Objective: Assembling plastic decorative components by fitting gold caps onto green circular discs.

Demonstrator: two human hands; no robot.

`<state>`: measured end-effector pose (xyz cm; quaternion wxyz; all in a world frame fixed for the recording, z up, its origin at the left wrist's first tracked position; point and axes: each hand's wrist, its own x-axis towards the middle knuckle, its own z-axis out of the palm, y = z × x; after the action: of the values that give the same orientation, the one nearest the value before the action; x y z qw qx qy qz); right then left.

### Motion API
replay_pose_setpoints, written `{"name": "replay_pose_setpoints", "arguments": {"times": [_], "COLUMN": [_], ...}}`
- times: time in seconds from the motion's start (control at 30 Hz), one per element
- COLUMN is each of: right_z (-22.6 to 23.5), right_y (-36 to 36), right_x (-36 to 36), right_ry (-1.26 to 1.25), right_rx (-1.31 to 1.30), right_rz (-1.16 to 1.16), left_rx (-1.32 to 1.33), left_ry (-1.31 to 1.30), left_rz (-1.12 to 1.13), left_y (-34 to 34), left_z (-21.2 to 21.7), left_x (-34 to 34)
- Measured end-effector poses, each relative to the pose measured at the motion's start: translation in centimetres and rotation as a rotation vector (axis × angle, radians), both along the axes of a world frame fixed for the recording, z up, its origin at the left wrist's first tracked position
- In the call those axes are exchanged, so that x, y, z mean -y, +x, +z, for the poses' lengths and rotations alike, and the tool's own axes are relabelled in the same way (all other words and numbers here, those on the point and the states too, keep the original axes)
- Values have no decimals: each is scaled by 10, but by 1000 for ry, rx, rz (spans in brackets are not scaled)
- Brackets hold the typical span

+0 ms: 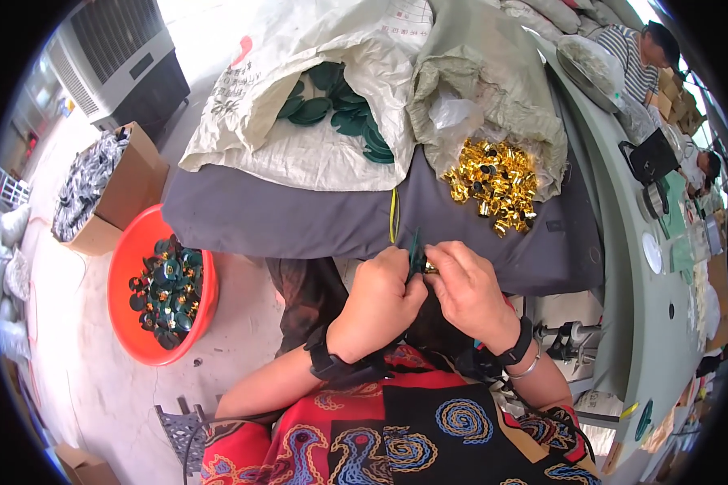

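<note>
Grey cloth-covered bench spans the upper middle. On it at 12 o'clock: white sack holding dark green discs. At 1 o'clock: pale sack spilling gold caps. Floor at 9 o'clock carries a red basin and a cardboard box.

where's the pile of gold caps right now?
In the head view, the gold caps lie upper right of centre on the grey cloth, spilling from the pale sack, just beyond the right hand.

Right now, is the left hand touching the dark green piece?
Touching: the head view shows the left hand pinching the dark green piece against the right hand.
</note>
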<state>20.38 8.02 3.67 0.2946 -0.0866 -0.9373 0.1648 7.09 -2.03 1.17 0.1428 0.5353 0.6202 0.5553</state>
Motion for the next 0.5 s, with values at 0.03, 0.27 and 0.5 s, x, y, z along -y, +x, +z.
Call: {"name": "replay_pose_setpoints", "arguments": {"times": [0.03, 0.27, 0.5], "right_z": [0, -9, -30], "right_y": [0, 0, -15], "right_x": [-1, -10, -17], "right_ry": [32, -484, -1411], "right_rx": [25, 87, 150], "right_rz": [-1, 46, 186], "left_rx": [-88, -311, -286], "left_ry": [3, 45, 125], "left_rz": [18, -72, -143], "left_y": [0, -3, -40], "left_z": [0, 2, -11], "left_x": [0, 10, 18]}}
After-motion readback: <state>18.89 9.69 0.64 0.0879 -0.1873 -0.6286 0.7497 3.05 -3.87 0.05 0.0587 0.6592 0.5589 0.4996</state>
